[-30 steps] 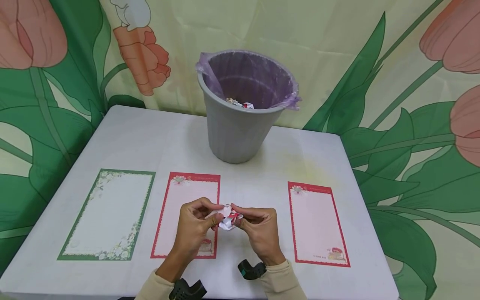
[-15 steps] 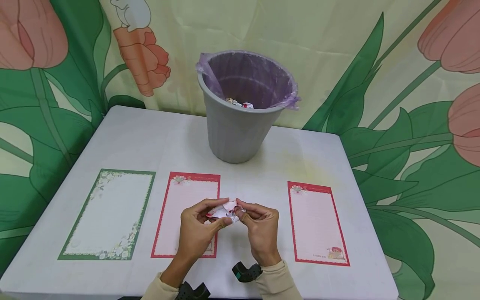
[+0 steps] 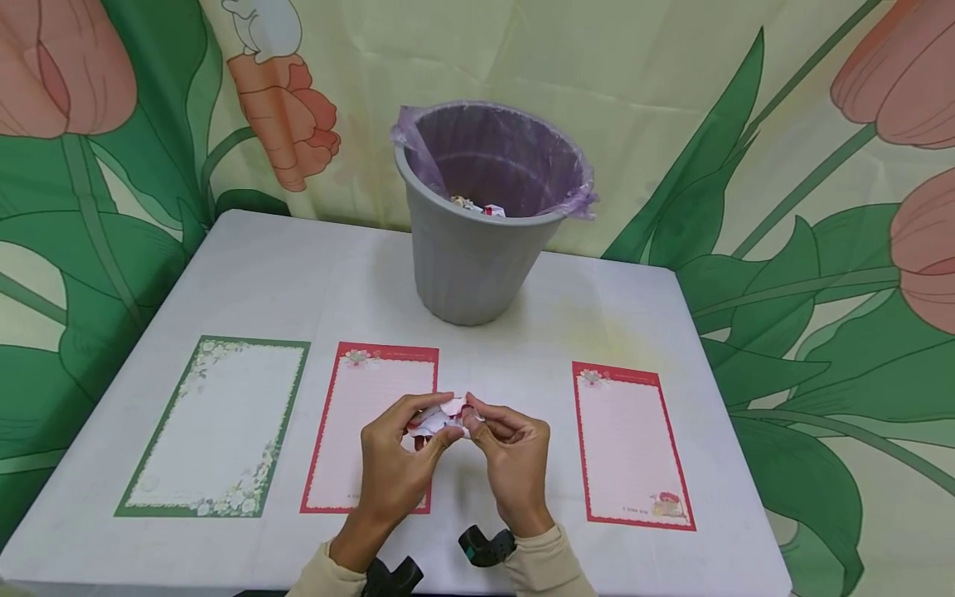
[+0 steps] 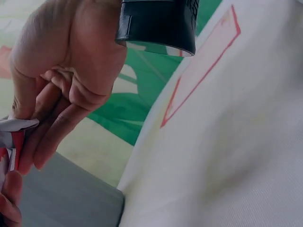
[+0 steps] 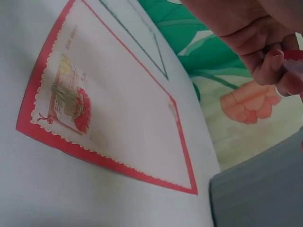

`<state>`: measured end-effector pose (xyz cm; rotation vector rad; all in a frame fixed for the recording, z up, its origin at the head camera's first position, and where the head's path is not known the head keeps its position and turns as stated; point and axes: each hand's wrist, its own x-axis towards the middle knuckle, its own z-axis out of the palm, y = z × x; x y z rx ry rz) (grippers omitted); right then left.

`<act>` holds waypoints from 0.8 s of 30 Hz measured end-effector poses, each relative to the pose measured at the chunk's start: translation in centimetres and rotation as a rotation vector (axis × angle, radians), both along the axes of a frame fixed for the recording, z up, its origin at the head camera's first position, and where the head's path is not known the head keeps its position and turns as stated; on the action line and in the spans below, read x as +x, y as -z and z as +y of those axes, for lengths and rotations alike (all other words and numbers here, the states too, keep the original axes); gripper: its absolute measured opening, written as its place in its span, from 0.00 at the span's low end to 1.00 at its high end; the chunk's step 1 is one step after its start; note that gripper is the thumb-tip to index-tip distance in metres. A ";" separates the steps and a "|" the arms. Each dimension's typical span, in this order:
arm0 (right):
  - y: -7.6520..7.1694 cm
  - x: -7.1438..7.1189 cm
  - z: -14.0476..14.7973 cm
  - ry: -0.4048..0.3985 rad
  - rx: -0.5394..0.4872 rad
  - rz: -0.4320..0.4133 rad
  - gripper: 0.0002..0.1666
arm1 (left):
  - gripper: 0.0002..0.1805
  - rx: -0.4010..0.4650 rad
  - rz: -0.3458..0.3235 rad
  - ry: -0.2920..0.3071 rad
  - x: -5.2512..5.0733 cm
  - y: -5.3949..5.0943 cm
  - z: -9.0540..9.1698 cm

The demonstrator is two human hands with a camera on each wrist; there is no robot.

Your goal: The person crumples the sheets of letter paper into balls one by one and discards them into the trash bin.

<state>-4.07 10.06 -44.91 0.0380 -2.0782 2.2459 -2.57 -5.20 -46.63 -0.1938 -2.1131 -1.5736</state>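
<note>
Currently, you hold a crumpled piece of white paper with red markings (image 3: 431,424) between both hands, in front of your body and raised above the table (image 3: 515,344). Your left hand (image 3: 395,460) pinches its left side with thumb and fingers. Your right hand (image 3: 518,468) pinches its right side, with the index finger and thumb bent onto the paper. The fingertips of the two hands are near each other.

Behind your left hand, and partly covered by it, a red-bordered sheet (image 3: 376,381) lies flat. To its left, just beside it, note the green-bordered sheet (image 3: 212,427) with floral corners. To the right, well apart, a second red-bordered sheet (image 3: 634,448) lies flat.

At the far side of the table, locate the grey bin (image 3: 473,269), standing upright. A purple liner (image 3: 515,157) covers its inner wall and overhangs the rim left and right; crumpled scraps (image 3: 477,207) are visible inside. Beyond it hangs a printed backdrop (image 3: 671,83) with tulips and leaves. On your wrists, at the near side, you wear black devices (image 3: 488,547) beside beige sleeves (image 3: 550,565).
</note>
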 end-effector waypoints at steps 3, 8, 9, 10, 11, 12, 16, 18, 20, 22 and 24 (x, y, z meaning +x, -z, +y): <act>-0.1 0.2 0.0 -0.029 0.024 0.025 0.15 | 0.22 0.024 0.022 -0.008 -0.1 0.1 0.1; -0.1 0.5 0.3 -0.112 0.095 0.083 0.20 | 0.18 0.105 -0.003 -0.003 -0.3 0.3 0.1; 0.0 0.6 0.4 -0.127 0.118 0.101 0.22 | 0.17 0.128 -0.014 0.001 -0.3 0.3 0.1; 0.1 0.6 0.4 -0.138 0.136 0.122 0.25 | 0.16 0.153 -0.029 0.007 -0.3 0.3 0.1; 0.1 0.6 0.4 -0.146 0.154 0.146 0.27 | 0.15 0.180 -0.045 0.014 -0.3 0.3 0.1; 0.3 0.6 0.5 -0.151 0.165 0.171 0.28 | 0.15 0.207 -0.058 0.022 -0.3 0.2 0.1; 0.8 0.5 0.2 -0.122 0.189 0.283 0.28 | 0.12 0.284 -0.091 0.038 -0.2 0.0 0.4; 1.1 0.5 0.0 -0.093 0.189 0.340 0.25 | 0.11 0.307 -0.094 0.042 -0.1 -0.1 0.6; 1.3 0.4 -0.2 -0.062 0.188 0.394 0.23 | 0.11 0.327 -0.095 0.044 0.0 -0.2 0.7; 1.5 0.3 -0.4 -0.035 0.184 0.429 0.21 | 0.10 0.343 -0.087 0.046 0.1 -0.3 0.8; 1.5 0.3 -0.5 -0.015 0.183 0.436 0.21 | 0.09 0.364 -0.094 0.047 0.1 -0.4 0.9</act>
